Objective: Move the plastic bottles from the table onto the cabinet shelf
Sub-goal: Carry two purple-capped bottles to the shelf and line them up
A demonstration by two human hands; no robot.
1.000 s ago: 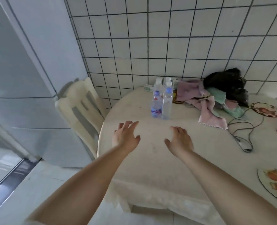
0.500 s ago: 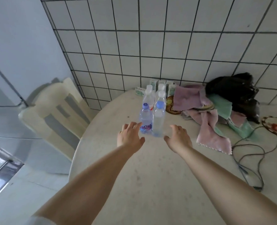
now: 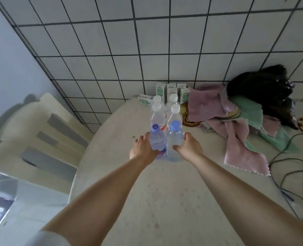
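Several clear plastic bottles stand in a tight cluster on the round pale table (image 3: pixel 165 201). The two nearest have blue caps: the left blue-capped bottle (image 3: pixel 157 139) and the right blue-capped bottle (image 3: pixel 173 141). Behind them stand white-capped bottles (image 3: pixel 157 114). My left hand (image 3: pixel 143 148) wraps the left blue-capped bottle from its left side. My right hand (image 3: pixel 189 148) wraps the right blue-capped bottle from its right side. Both bottles still stand upright on the table. No cabinet shelf is in view.
Small cartons (image 3: pixel 170 89) line the tiled wall behind the bottles. Pink and green cloths (image 3: pixel 236 139) and a black bag (image 3: pixel 264 89) lie to the right, with a cable (image 3: pixel 289 167) near the table's right side. A cream chair (image 3: pixel 46 135) stands at the left.
Both hands moved forward from open and apart above the table and closed around the two front bottles. The view has come closer to the table.
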